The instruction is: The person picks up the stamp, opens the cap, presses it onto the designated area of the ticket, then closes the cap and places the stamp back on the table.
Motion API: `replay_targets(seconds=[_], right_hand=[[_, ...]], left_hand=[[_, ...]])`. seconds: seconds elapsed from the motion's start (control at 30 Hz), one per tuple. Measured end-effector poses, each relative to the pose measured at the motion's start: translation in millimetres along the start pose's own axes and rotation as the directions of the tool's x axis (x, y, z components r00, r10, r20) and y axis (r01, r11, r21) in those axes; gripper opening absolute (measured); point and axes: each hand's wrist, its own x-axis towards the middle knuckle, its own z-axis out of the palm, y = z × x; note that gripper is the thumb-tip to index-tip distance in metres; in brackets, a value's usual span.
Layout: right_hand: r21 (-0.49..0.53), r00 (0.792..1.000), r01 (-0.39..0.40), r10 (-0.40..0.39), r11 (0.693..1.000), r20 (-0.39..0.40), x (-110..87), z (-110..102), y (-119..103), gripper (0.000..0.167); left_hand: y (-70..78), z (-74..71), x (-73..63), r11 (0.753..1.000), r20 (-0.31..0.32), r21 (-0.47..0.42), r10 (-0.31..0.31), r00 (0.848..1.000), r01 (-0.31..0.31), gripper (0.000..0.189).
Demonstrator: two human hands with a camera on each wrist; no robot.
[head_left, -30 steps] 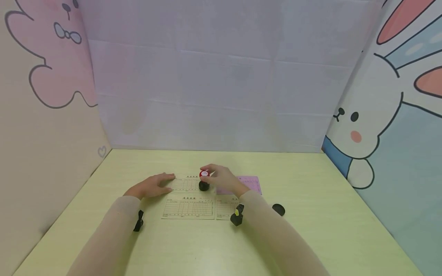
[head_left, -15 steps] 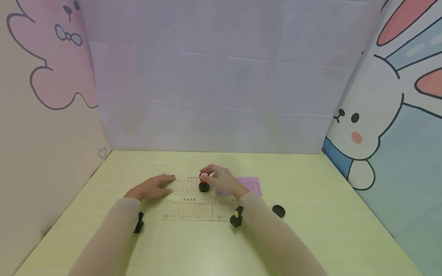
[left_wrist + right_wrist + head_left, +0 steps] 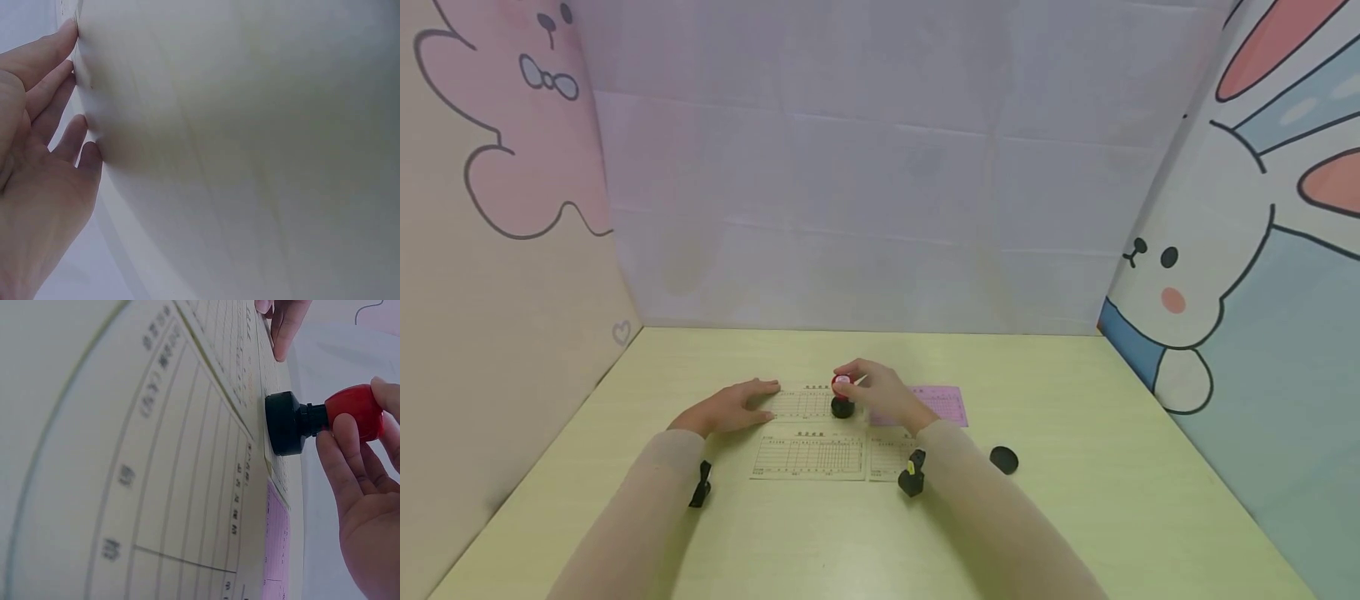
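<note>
My right hand point(image 3: 883, 390) holds a stamp point(image 3: 353, 412) by its red knob, thumb and fingers round it. The stamp's round black base point(image 3: 284, 424) stands on the upper left form point(image 3: 801, 403), near that sheet's right side. At the left edge of the same form, my left hand point(image 3: 730, 406) rests with fingers spread, its fingertips point(image 3: 92, 153) touching the surface. The left wrist view shows those fingers straight to slightly bent, with nothing held.
Below lies a second printed form point(image 3: 808, 457), with another cream form point(image 3: 891, 458) beside it, partly under the right wrist. A pink form point(image 3: 943, 405) sits behind the right hand. A round black cap point(image 3: 1003, 460) lies right of the right forearm. Walls rise behind and at both sides.
The red knob sits slightly lower, closer to the black base, than one second ago. Both hands otherwise keep their places; the whole view has shifted a little.
</note>
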Motion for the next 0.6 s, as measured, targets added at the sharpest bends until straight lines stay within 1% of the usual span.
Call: replay_targets(seconds=[0.23, 0.5, 0.6], right_hand=[[0.012, 1.000, -0.010, 0.010, 1.000, 0.004, 2.0, -0.8, 1.2, 0.045], [-0.009, 1.000, -0.021, 0.021, 1.000, 0.001, 1.8, 1.1, 4.0, 0.041], [-0.004, 1.000, -0.019, 0.019, 1.000, 0.002, 1.3, 2.0, 4.3, 0.040]], left_hand=[[-0.1, -1.8, 1.1, 1.000, -0.002, 0.003, 0.010, 1.000, -0.010, 0.061], [-0.9, -0.8, 2.0, 1.000, 0.007, 0.006, 0.015, 1.000, -0.015, 0.062], [-1.3, -0.3, 2.0, 1.000, 0.003, 0.005, 0.007, 1.000, -0.007, 0.061]])
